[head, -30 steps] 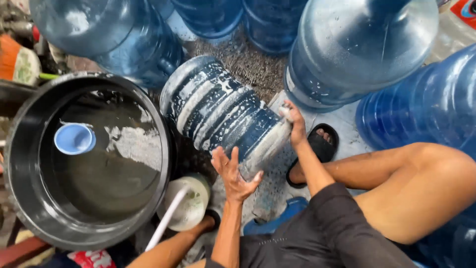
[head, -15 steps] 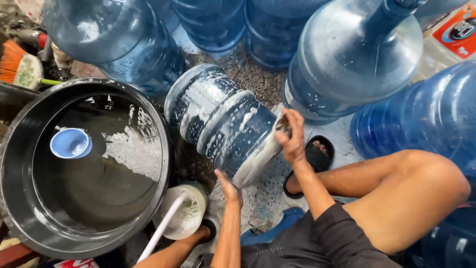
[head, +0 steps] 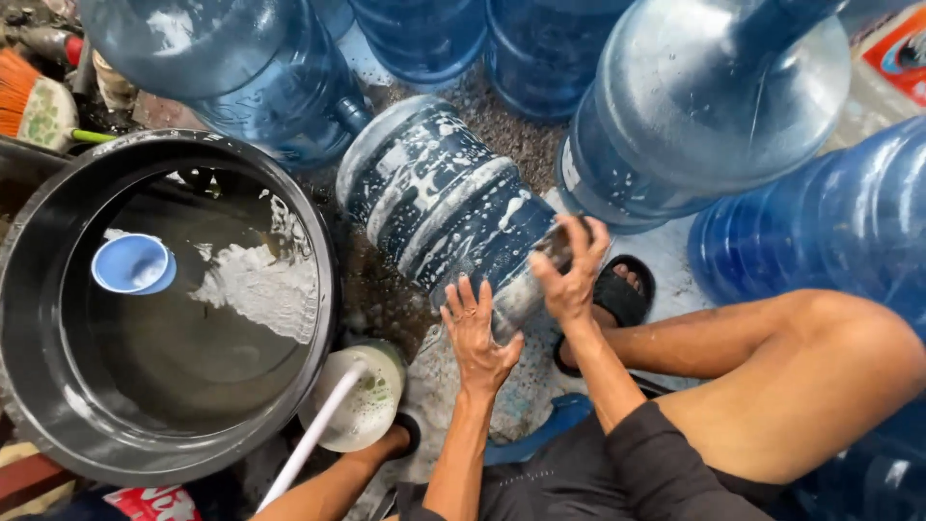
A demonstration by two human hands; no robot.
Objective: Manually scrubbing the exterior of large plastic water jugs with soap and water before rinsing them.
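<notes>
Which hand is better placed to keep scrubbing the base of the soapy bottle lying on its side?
Right hand: it grips the soapy bottle at its base rim, while the left hand presses flat below.

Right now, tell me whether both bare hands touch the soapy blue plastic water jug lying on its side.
Touching. The head view shows the left hand flat on the soapy blue jug and the right hand gripping its bottom rim.
</notes>
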